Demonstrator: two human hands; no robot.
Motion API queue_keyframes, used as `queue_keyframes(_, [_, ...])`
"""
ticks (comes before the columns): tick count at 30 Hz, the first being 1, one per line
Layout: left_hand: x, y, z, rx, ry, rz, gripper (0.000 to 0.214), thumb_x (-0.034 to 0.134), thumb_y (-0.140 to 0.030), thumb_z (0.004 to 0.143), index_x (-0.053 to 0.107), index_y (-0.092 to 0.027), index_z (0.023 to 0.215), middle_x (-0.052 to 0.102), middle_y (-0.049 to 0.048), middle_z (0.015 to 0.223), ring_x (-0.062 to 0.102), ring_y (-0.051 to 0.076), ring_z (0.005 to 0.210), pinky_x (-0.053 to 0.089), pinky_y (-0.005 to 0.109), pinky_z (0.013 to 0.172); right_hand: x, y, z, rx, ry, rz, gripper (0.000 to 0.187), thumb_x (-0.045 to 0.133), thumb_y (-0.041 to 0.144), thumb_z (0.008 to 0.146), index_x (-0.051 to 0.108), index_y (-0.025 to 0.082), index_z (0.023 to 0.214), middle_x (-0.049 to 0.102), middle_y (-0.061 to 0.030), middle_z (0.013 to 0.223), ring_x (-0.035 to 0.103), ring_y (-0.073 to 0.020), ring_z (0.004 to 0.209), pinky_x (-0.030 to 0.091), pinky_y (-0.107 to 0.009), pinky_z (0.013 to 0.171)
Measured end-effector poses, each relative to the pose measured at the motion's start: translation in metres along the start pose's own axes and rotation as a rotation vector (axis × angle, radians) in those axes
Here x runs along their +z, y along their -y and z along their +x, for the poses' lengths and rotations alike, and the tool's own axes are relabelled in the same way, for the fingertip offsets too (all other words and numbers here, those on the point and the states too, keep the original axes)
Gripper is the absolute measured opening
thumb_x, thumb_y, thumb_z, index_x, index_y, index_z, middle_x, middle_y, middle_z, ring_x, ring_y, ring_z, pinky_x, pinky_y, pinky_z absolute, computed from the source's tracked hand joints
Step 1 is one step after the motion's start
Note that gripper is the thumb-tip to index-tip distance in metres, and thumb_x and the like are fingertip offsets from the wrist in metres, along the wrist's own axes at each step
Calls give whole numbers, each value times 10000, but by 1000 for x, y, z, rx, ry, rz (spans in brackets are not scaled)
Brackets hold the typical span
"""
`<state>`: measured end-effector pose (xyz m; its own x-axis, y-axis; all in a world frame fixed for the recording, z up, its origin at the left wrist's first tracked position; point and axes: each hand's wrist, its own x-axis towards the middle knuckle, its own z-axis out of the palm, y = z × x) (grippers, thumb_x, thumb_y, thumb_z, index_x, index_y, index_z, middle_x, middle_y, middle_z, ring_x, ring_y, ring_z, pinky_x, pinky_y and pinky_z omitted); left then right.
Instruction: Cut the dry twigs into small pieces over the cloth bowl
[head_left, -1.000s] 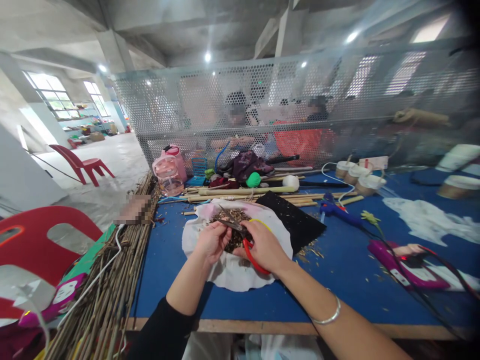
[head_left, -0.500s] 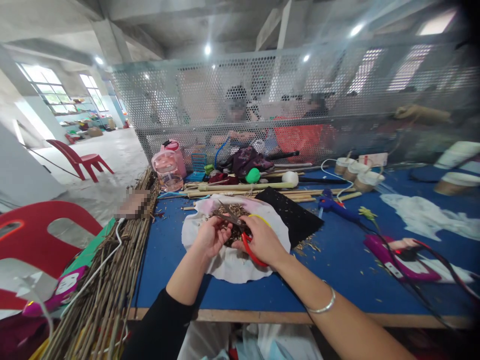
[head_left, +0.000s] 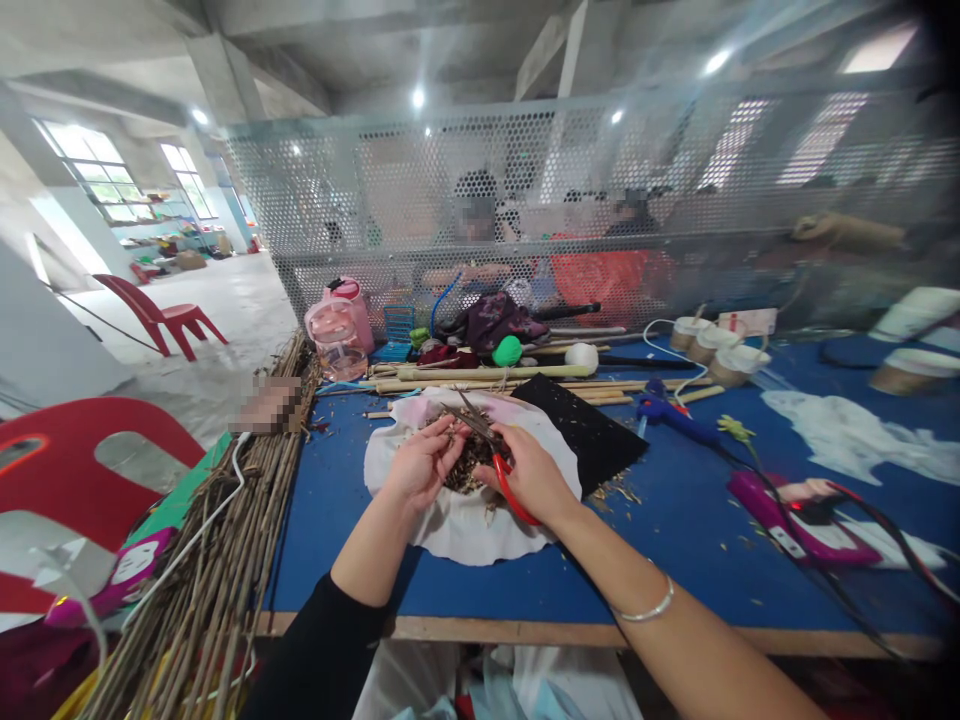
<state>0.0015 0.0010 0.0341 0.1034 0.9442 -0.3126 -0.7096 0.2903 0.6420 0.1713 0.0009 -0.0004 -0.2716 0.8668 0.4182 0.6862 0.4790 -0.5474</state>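
Red-handled scissors [head_left: 504,488] are in my right hand [head_left: 534,478], with their two blades parted and pointing up and to the left. My left hand [head_left: 421,468] is just left of the blades, palm turned up, thumb and fingertips drawn together. Whatever sits between those fingertips is too small to make out. Below both hands, a heap of small brown plant clippings [head_left: 466,472] lies on a round white cloth [head_left: 480,548]. A black sheet [head_left: 581,432] lies beside the cloth on the right, partly under its edge.
Bamboo sticks [head_left: 495,373], a green ball [head_left: 507,350] and a white ball [head_left: 582,356] lie behind the cloth. A blue glue gun [head_left: 679,418], paper cups [head_left: 735,362] and a purple device [head_left: 799,520] are on the right. Bundled twigs [head_left: 225,560] line the left. A perforated screen [head_left: 337,200] stands behind.
The scissor blades have opened and swung further upward. My left hand has shifted slightly left and its fingers have turned up, showing more of the clippings.
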Motion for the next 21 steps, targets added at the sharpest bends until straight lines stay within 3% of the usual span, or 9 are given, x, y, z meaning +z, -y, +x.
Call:
queue_keyframes(7, [-2,2,2,46,-74,31,183,481,-2,811,568,-72,956,642,79,784,644,73,654,519,94,556,-1,1,0,3,-5,-1,565,628,469,711,496,156,1162,574,-127,1076,540,-258,989,433,-391,856])
queue_keyframes(12, [-2,3,3,86,-40,79,62,517,-62,819,576,-83,821,609,32,693,589,34,548,503,89,520,-2,4,0,1,4,-15,532,619,438,721,500,145,1149,580,-126,1066,536,-258,996,434,-386,855])
queue_keyframes(21, [-6,8,7,71,-11,78,145,521,-12,798,602,-84,894,621,43,739,598,37,589,517,103,577,-1,4,0,-10,10,-3,549,641,437,703,504,161,1157,582,-121,1072,538,-254,997,433,-386,851])
